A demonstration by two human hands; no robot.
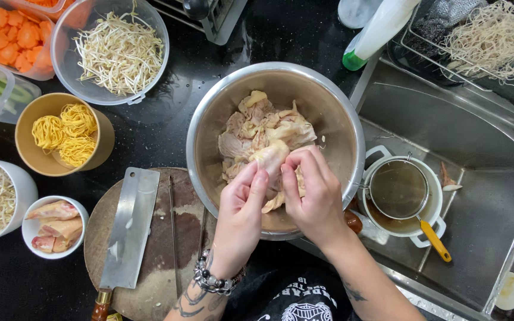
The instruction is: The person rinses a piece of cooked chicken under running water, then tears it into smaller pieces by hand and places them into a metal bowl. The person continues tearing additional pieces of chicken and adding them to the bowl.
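Together, left hand (242, 199) and right hand (312, 193) pinch raw chicken (269, 157) over the steel bowl (209, 125).

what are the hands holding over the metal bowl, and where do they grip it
Both the left hand and right hand pinch one pale raw chicken piece, fingertips at its lower end, above the metal bowl.

At the centre of the frame a steel bowl (209, 119) holds pale raw chicken pieces (266, 128). Both hands reach into it from the lower edge: the left hand (242, 205) and the right hand (313, 190) pinch 1 piece between their fingertips. At lower left a cleaver (127, 229) lies on a round wooden board (168, 261). The upper left holds bean sprouts (117, 50), sliced carrots (16, 35) and yellow noodles (66, 134). At right, in the sink (483, 196), a strainer (398, 189) rests on a white pot (432, 205).
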